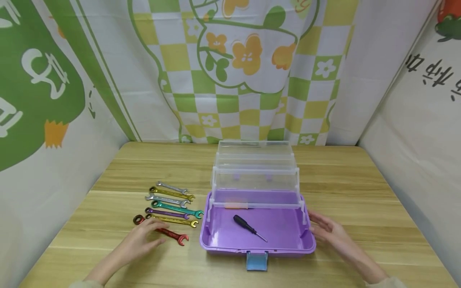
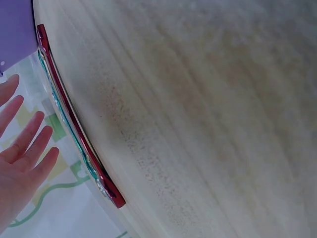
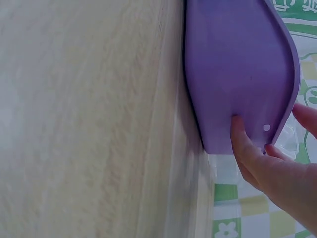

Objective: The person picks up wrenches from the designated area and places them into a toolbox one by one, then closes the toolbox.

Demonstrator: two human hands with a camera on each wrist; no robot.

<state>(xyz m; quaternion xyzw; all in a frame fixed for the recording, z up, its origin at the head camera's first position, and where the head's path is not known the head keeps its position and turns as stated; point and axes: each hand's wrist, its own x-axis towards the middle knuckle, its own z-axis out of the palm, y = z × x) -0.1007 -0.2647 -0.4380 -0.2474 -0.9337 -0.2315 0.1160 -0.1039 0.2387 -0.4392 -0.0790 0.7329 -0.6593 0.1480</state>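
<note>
My left hand [image 1: 141, 239], fingers spread, hovers over the red combination wrench [image 1: 172, 234] and covers part of its shaft. In the left wrist view the fingers [image 2: 30, 144] stand apart with nothing between them. Behind that wrench lie several others in a row, among them a green wrench [image 1: 176, 209] and a purple wrench [image 1: 167, 213]. My right hand [image 1: 333, 232] is at the right wall of the purple toolbox [image 1: 309, 245], fingertips against its side. Inside the toolbox, a black screwdriver [image 1: 245, 225] lies slanted. An orange-handled tool [image 1: 235, 205] shows behind it.
The toolbox's clear trays [image 1: 255, 180] are raised and folded back over its rear. A blue latch [image 1: 257, 262] hangs down in front. Wooden tabletop [image 1: 360, 192] surrounds everything, with a patterned curtain [image 1: 245, 108] behind and white side panels.
</note>
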